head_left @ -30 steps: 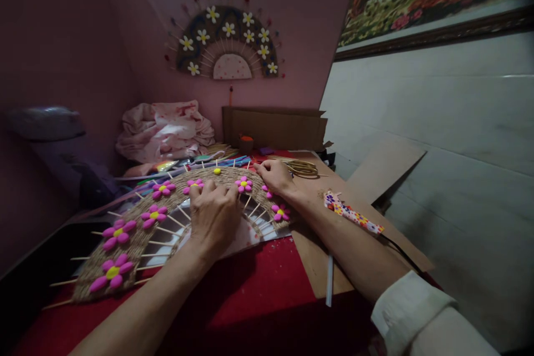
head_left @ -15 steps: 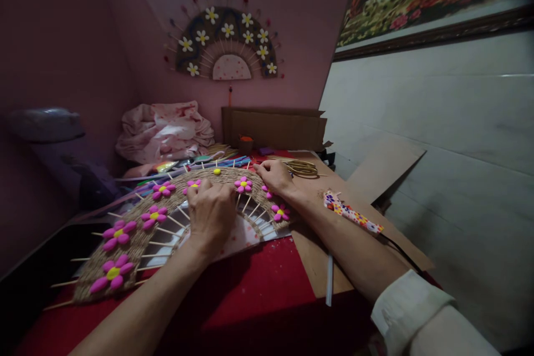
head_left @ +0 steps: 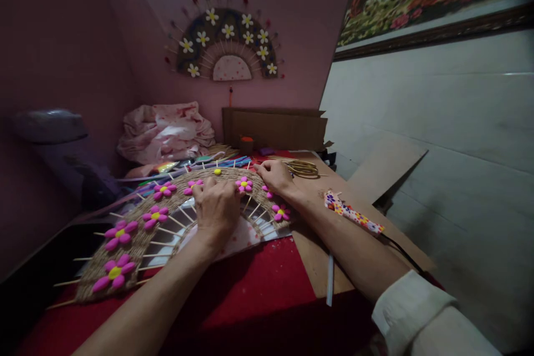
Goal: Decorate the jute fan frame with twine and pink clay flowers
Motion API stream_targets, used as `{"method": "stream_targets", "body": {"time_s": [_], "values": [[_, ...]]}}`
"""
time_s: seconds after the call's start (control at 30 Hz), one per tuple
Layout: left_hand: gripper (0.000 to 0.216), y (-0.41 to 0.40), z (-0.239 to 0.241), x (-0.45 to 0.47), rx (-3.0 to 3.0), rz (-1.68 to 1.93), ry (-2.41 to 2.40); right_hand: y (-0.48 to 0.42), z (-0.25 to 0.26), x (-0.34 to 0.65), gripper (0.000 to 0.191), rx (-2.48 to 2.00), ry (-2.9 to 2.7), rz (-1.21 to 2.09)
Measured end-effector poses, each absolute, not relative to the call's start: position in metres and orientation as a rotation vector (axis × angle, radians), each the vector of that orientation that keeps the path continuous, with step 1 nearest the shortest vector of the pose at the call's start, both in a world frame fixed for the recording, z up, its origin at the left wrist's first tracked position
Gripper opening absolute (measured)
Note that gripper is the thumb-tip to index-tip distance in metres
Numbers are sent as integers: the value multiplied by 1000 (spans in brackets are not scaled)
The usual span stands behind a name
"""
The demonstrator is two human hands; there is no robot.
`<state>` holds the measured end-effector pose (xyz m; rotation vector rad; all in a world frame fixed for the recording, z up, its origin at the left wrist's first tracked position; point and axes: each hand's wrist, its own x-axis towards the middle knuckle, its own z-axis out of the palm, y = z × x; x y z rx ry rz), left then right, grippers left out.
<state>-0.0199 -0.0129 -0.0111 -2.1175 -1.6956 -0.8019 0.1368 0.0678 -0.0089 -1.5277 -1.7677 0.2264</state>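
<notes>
- Woven arc (head_left: 137,233), left half of the table: tan jute with pale sticks.
- Flowers (head_left: 114,272) on it: pink petals, yellow centres.
- Table cloth (head_left: 258,289), near edge: deep red.
- Cardboard sheet (head_left: 308,256), right edge: plain brown.
- Strip (head_left: 352,212) on the cardboard: white with red, blue and yellow dots.
- Scissors (head_left: 301,167), far edge: gold.
- Cloth bundle (head_left: 164,130), far left corner: pale pink, red-blotched.
- Sleeve (head_left: 411,303): white.

The left hand (head_left: 217,207) sits a little further right on the woven fan (head_left: 137,233) than half a second ago. It is back near where it lay a second ago. Its knuckles clear the pink flower (head_left: 193,184) they partly covered, so more of its petals show.
</notes>
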Motion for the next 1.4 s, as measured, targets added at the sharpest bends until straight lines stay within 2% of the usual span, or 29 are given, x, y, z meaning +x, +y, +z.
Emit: {"method": "stream_targets", "body": {"time_s": [0.73, 0.97, 1.4], "values": [[21, -10, -8, -14, -2117, -872, -1846, 65, -7, 136, 41, -1549, -1764, 213], [23, -10, -6, -24, -2077, -993, -1871, 67, -9, 136, 39, -1534, -1769, 220], [27, -32, -14, -16, -2137, -586, -1488, 67, -10, 137, 38, -1544, -1760, 232]]}}
